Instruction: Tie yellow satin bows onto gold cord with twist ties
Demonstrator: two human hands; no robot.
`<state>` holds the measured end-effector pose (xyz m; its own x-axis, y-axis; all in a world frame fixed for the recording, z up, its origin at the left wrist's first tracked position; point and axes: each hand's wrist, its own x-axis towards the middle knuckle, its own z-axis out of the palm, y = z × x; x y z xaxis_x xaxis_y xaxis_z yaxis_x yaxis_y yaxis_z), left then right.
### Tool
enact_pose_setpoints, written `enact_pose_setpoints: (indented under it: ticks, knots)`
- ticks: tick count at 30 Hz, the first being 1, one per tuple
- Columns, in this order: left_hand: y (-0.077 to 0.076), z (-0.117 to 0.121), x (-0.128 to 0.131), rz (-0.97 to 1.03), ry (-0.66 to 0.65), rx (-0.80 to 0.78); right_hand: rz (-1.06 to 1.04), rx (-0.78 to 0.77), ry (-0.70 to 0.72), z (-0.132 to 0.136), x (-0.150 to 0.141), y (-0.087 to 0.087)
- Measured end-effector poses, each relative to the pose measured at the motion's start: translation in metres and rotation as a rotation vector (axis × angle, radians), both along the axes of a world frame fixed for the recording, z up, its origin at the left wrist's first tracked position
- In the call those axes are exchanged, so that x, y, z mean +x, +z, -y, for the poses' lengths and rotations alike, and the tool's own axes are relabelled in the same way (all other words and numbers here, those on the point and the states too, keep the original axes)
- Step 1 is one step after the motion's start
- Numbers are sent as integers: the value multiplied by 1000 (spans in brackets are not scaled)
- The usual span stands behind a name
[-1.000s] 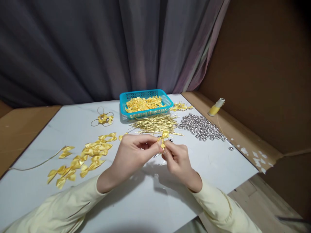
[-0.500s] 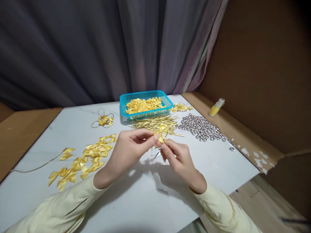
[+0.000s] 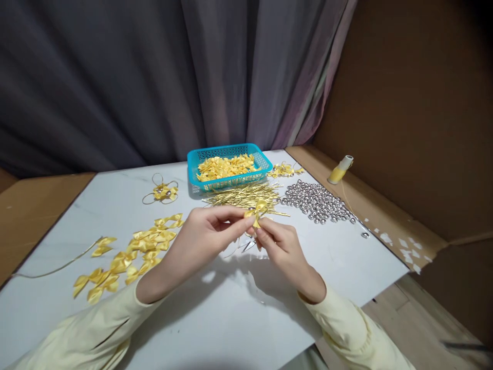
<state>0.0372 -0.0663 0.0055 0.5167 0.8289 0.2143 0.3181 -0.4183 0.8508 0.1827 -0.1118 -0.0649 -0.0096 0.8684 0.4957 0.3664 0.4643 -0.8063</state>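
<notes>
A yellow ribbon bow (image 3: 261, 207) with a gold cord loop is held up over the middle of the table. My left hand (image 3: 208, 241) pinches it from the left between thumb and fingers. From the right, my right hand (image 3: 283, 246) closes its thumb and forefinger on the lower part of the same bow. My fingertips hide part of the bow and cord. Just below them, a small pair of scissors (image 3: 247, 244) lies on the table, partly covered by my hands.
Loose yellow bows (image 3: 144, 241) lie to the left, near a joined cluster of bows (image 3: 165, 192). Behind my hands are gold cord pieces (image 3: 242, 195) and a blue basket (image 3: 227, 183) of bows. Silver beads (image 3: 318, 201) and a thread spool (image 3: 340, 170) are at right.
Both hands keep hold of the bow, which has tilted slightly to the right. My right fingers have shifted up a little against it. The whole view has moved slightly.
</notes>
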Motion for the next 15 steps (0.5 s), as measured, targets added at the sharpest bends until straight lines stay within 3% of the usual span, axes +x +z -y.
enact_pose_setpoints:
  ticks: [10, 15]
  knots:
    - [0, -3, -1, -24, -48, -54, 54, 52, -57, -1, 0, -1]
    - [-4, -2, -1, -31, -37, 42, 94, 114, -95, 1, -1, -2]
